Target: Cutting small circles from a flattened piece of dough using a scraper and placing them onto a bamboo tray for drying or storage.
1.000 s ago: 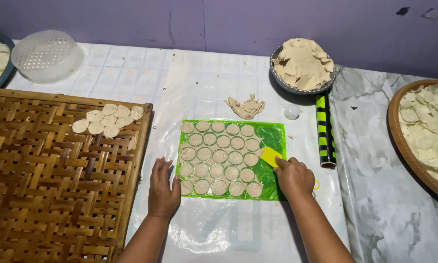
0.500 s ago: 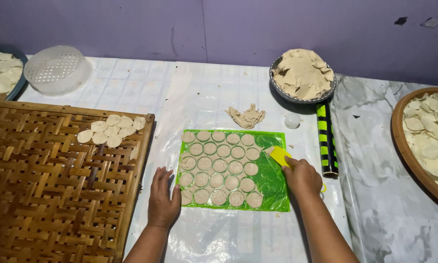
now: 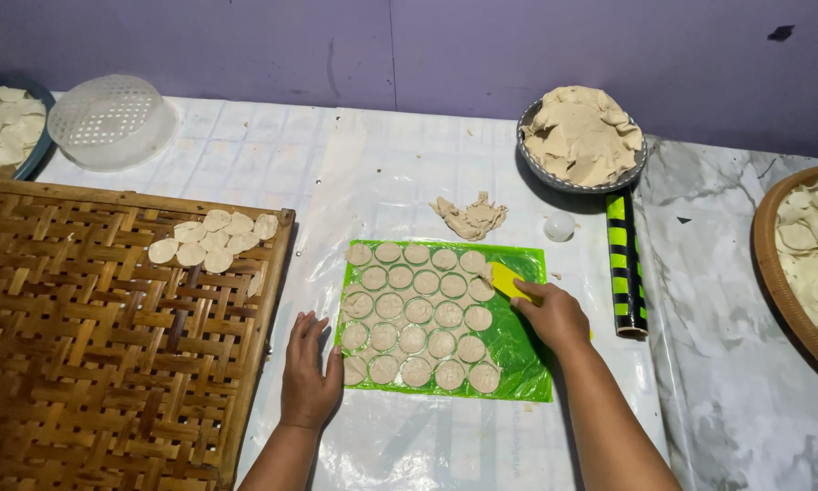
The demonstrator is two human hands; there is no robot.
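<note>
A green plastic sheet [image 3: 518,350] lies on the table, covered with several round cut dough discs [image 3: 418,309]. My left hand [image 3: 307,373] rests flat on the table at the sheet's left edge, fingers spread, holding nothing. My right hand [image 3: 554,314] sits on the right part of the sheet and grips a yellow scraper [image 3: 504,280], whose edge touches the discs at the upper right.
A woven bamboo tray [image 3: 90,364] at left carries a few dough discs [image 3: 210,241]. Behind are a dough scrap [image 3: 471,218], a bowl of dough [image 3: 580,136], a white perforated bowl [image 3: 109,120], and a green-black rolling pin [image 3: 625,264]. Round trays of discs stand far left [image 3: 0,127] and right [image 3: 809,264].
The right hand with the yellow scraper has stayed at the sheet's right side, the scraper nudging in toward the discs. The left hand has barely moved. The view shifted slightly.
</note>
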